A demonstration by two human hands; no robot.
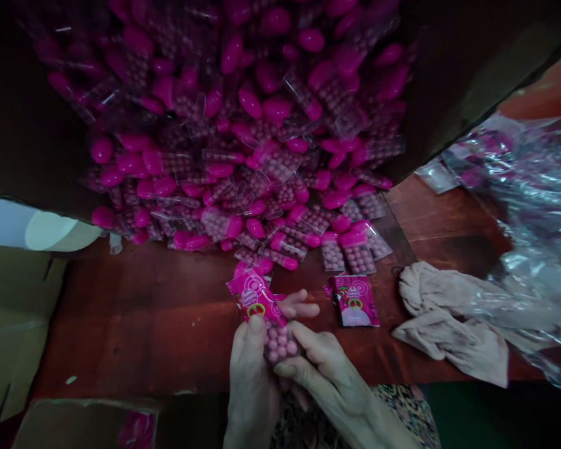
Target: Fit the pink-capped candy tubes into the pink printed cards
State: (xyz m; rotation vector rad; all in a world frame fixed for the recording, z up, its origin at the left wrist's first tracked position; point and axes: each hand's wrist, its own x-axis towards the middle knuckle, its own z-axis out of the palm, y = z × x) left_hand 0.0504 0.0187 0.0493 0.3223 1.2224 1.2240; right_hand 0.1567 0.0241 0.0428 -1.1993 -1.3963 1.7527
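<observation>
Between my two hands is a clear container of pink candy balls [280,343], partly covered by a pink printed wrapper [251,292]. My left hand [252,374] presses its thumb on the wrapper's lower edge. My right hand [327,368] pinches the container's lower end with thumb and index finger, its other fingers stretched past the wrapper. Just beyond lies a large heap of pink-capped candy containers [219,218]. To the right of my hands sits a pink printed packet [355,302] on the red-brown table [168,324].
A big cardboard box [467,81] on its side holds the heap, which spills onto the table. At right lie a crumpled pale cloth [472,330] and clear plastic bags [537,206]. A white round tub [58,231] stands at left. An open carton [84,424] with pink packets is below.
</observation>
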